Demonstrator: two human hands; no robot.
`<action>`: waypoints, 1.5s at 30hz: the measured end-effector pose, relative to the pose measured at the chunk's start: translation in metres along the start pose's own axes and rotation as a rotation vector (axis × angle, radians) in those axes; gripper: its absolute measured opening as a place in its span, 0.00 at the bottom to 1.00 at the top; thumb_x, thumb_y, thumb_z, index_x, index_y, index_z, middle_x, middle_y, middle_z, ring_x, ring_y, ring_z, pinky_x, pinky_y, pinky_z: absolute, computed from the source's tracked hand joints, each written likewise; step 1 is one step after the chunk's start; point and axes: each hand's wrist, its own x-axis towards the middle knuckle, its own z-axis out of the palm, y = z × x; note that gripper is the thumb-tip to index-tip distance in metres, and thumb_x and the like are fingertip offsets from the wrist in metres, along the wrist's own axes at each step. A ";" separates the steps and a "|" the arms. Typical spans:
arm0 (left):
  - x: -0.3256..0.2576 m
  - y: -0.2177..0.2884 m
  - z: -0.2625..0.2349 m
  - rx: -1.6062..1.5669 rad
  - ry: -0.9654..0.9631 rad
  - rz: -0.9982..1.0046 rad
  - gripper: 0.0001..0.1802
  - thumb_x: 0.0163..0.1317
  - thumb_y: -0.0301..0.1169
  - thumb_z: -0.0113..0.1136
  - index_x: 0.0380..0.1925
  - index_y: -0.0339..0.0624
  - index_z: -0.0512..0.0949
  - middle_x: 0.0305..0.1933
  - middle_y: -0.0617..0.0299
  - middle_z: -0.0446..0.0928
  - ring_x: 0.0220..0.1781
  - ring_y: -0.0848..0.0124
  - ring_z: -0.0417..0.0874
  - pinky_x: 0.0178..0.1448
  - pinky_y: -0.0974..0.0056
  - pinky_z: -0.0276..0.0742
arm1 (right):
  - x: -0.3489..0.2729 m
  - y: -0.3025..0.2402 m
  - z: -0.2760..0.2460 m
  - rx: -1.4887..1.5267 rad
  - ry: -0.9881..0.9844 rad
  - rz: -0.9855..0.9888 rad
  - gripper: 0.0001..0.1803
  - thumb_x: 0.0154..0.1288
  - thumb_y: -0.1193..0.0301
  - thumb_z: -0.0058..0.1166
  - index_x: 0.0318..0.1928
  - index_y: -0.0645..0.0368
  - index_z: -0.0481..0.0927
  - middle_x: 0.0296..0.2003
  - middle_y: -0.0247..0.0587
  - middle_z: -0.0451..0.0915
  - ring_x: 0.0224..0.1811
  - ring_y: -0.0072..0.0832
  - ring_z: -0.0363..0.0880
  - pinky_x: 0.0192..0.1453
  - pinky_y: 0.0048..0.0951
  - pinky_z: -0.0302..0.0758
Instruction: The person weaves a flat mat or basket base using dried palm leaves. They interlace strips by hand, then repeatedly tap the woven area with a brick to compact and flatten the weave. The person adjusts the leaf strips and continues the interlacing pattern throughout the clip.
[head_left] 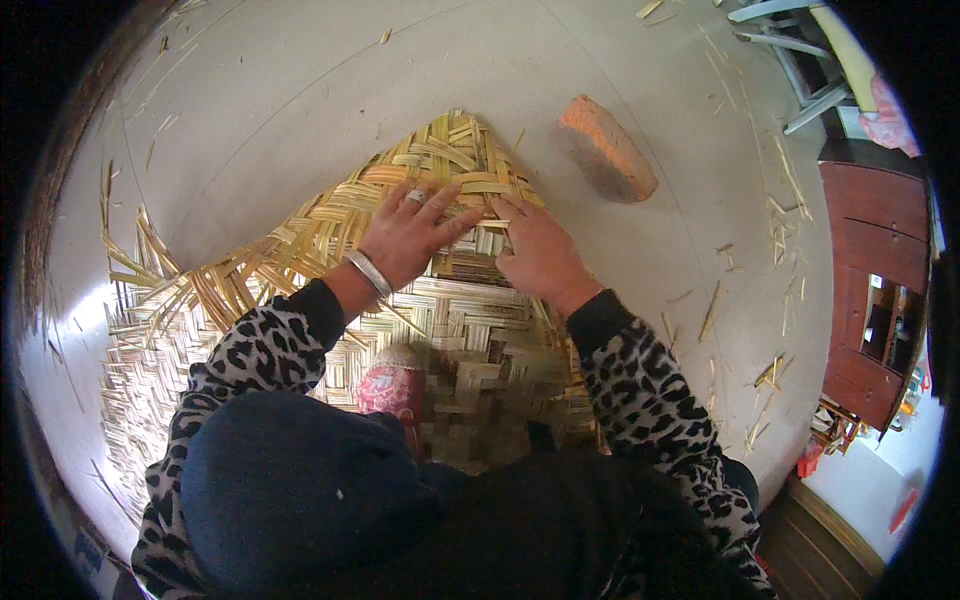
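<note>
A woven mat of split bamboo strips spreads under me, its far edge folded over into a point. My left hand, with a ring and a silver bracelet, lies on the folded weave, fingers stretched out and pressing down. Close beside it, my right hand has its fingers curled in at the fold's right edge. A short bamboo strip runs from its fingertips toward the left hand. The right fingertips are partly hidden against the weave. Loose strip ends stick out along the mat's left edge.
A broken orange-red brick lies on the pale floor beyond my right hand. Bamboo scraps are scattered on the right. My red patterned shoe rests on the mat. A dark red wooden cabinet and a metal-legged chair stand farther right.
</note>
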 end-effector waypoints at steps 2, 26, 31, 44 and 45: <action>0.000 -0.001 -0.001 -0.020 0.012 0.005 0.35 0.64 0.32 0.61 0.72 0.67 0.70 0.76 0.54 0.68 0.75 0.52 0.70 0.79 0.42 0.60 | 0.003 0.009 -0.017 0.095 -0.031 -0.049 0.40 0.56 0.70 0.59 0.72 0.64 0.70 0.66 0.59 0.76 0.67 0.50 0.75 0.71 0.41 0.72; -0.003 0.001 0.003 -0.099 -0.178 -0.023 0.41 0.52 0.41 0.72 0.68 0.44 0.74 0.79 0.50 0.60 0.86 0.51 0.51 0.83 0.35 0.46 | -0.019 -0.012 0.059 -0.051 0.275 -0.076 0.49 0.64 0.54 0.60 0.76 0.74 0.57 0.77 0.68 0.55 0.81 0.61 0.50 0.82 0.61 0.49; -0.003 -0.009 -0.011 -0.277 -0.298 0.029 0.55 0.42 0.49 0.79 0.72 0.42 0.68 0.84 0.46 0.51 0.88 0.50 0.44 0.84 0.33 0.36 | -0.019 -0.011 0.058 -0.035 0.257 -0.079 0.50 0.65 0.53 0.59 0.76 0.74 0.56 0.77 0.67 0.55 0.82 0.59 0.49 0.83 0.58 0.46; 0.030 -0.016 0.005 -0.281 -0.055 -0.353 0.35 0.66 0.36 0.63 0.73 0.44 0.69 0.82 0.55 0.60 0.83 0.58 0.60 0.86 0.48 0.47 | -0.019 -0.013 0.056 0.005 0.218 -0.041 0.50 0.65 0.54 0.59 0.77 0.73 0.54 0.78 0.67 0.53 0.83 0.60 0.47 0.84 0.57 0.45; 0.033 -0.015 0.009 -0.122 -0.019 -0.316 0.34 0.67 0.36 0.61 0.73 0.44 0.68 0.82 0.55 0.60 0.84 0.58 0.59 0.86 0.48 0.48 | -0.019 -0.013 0.056 -0.003 0.222 -0.042 0.49 0.65 0.54 0.59 0.77 0.73 0.55 0.78 0.67 0.53 0.83 0.60 0.47 0.84 0.58 0.45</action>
